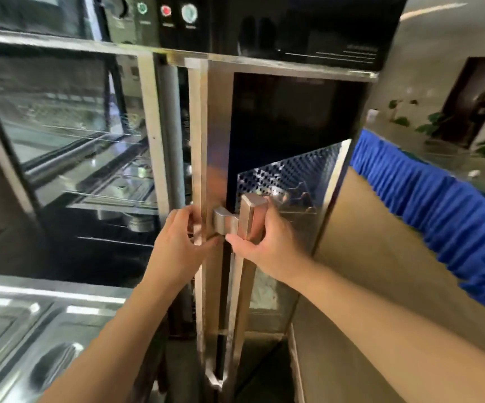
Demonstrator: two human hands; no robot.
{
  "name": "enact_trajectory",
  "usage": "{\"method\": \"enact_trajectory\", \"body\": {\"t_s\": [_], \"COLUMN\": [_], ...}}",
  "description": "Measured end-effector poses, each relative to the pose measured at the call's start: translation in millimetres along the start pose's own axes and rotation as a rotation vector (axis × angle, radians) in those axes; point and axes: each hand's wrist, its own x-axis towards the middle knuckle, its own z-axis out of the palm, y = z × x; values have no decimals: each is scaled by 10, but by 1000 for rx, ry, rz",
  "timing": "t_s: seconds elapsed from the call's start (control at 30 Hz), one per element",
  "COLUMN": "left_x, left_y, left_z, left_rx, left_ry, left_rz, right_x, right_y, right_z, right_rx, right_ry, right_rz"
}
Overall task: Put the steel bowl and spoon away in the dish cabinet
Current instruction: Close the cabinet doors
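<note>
The dish cabinet (293, 117) fills the middle of the view, with dark glass doors in steel frames. My right hand (267, 245) is wrapped around the long vertical steel handle (251, 216) of the right door. My left hand (181, 239) grips the left edge of that same door (199, 158), fingers curled round it. Through the left glass I see wire shelves, and a round steel bowl-like dish (140, 224) rests on one. No spoon is visible, and neither hand holds a bowl or a spoon.
A control panel with a red button (165, 10) and green lights runs along the cabinet top. Steel trays (32, 330) lie at lower left. A table with a blue pleated skirt (439, 216) stands to the right, close beside the cabinet's side wall (381, 257).
</note>
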Motion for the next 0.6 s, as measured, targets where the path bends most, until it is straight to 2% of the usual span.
{"method": "enact_trajectory", "body": {"t_s": [0.17,0.4,0.53,0.6], "left_x": [563,1363,1680,1848], "left_y": [-481,-990,-1300,-1512], "left_z": [-94,-167,-235,-267], "left_rx": [-15,-42,52,123], "left_ry": [9,-49,-86,-52], "left_rz": [-52,-13,45,97], "right_x": [652,1359,1686,1849], "right_y": [-39,52,105,175], "right_z": [634,1324,1515,1616], "right_rx": [133,378,425,441], "right_ry": [-2,-134,-135,-137], "right_rz": [83,264,304,290]}}
